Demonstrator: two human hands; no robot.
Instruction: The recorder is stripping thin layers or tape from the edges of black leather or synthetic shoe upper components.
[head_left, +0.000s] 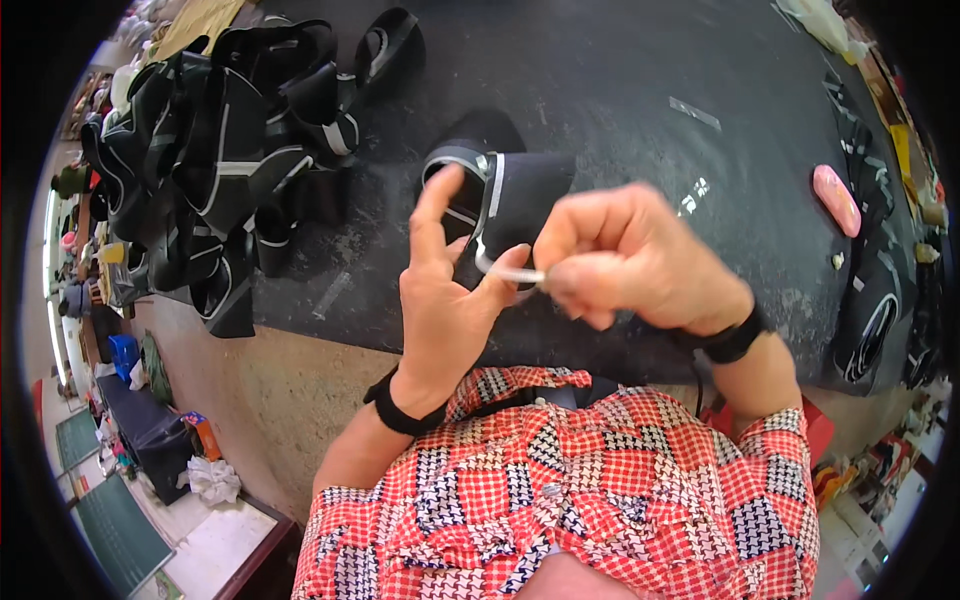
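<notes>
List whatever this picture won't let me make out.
Head view: exact grip of the right hand on the white strip; blurred.
Head view: lower part of the black piece; partly behind the left hand.
Head view: piece count in the black pile; they overlap.

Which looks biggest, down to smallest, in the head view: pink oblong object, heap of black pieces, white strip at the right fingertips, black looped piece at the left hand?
Heap of black pieces
Black looped piece
Pink oblong object
White strip, partly hidden

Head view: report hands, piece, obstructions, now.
Left hand on curved, flexible black piece with pale edging. Right hand pinching narrow white strip. Jumbled black pile at left, clear of both.
</notes>
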